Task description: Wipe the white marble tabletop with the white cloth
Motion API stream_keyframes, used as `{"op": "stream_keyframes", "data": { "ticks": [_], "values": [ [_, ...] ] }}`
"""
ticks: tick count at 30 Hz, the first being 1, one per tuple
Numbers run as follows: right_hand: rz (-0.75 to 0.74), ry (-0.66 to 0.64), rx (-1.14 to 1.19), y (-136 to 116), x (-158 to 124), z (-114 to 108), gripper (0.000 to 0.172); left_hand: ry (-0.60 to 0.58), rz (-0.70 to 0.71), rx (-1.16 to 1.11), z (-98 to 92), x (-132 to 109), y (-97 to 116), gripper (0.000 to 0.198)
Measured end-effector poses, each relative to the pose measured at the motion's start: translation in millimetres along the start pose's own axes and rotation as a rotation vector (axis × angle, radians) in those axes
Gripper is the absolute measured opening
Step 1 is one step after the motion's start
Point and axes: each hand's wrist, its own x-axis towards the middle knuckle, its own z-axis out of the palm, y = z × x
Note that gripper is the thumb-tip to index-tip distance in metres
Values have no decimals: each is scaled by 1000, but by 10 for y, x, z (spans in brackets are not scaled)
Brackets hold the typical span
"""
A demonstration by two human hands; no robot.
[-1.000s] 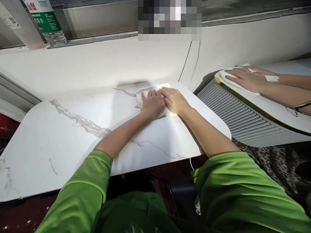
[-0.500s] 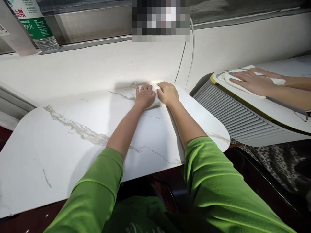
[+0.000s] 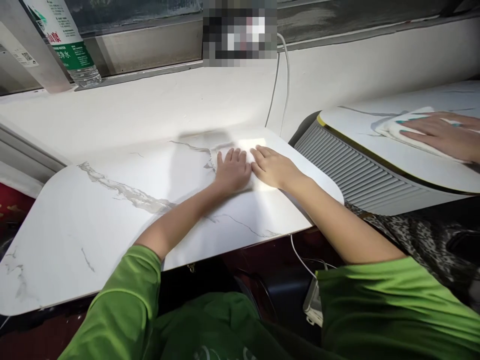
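Note:
A folded white cloth (image 3: 223, 150) lies on the white marble-patterned table (image 3: 101, 220), near its back edge. My left hand (image 3: 234, 171) presses flat on it, fingers stretched and slightly apart, covering most of the cloth. Close beside it, my right hand (image 3: 275, 167) rests palm down at the cloth's right side, its fingers extended. The right fingertips touch the cloth's edge or lie just by it; I cannot tell which. What is under both palms is hidden.
Another person's hand (image 3: 440, 132) presses a white cloth (image 3: 390, 127) on a second table (image 3: 375, 150) with a ribbed side at the right. A water bottle (image 3: 77, 62) stands on the window ledge. Cables (image 3: 285, 95) run down the white wall. A white box hangs below the table front.
Both my hands and the cloth have moved nearer to me, and my fingers lie straighter. My right elbow has swung outward. The other person's hand has slid to the right with its cloth.

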Motion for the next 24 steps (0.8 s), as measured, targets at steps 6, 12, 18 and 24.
{"op": "stream_keyframes", "data": {
  "ticks": [6, 12, 18, 24],
  "values": [
    [166, -157, -57, 90, -671, -269, 71, 40, 150, 4, 101, -286, 499, 51],
    [223, -65, 24, 294, -468, -232, 64, 93, 138, -38, 166, 34, 593, 45],
    [220, 41, 108, 570, 70, -129, 54, 99, 77, -45, 248, 641, 475, 44],
    [221, 10, 133, 755, 452, -65, 54, 45, 19, -79, 267, 1084, 355, 45]
  ]
}}
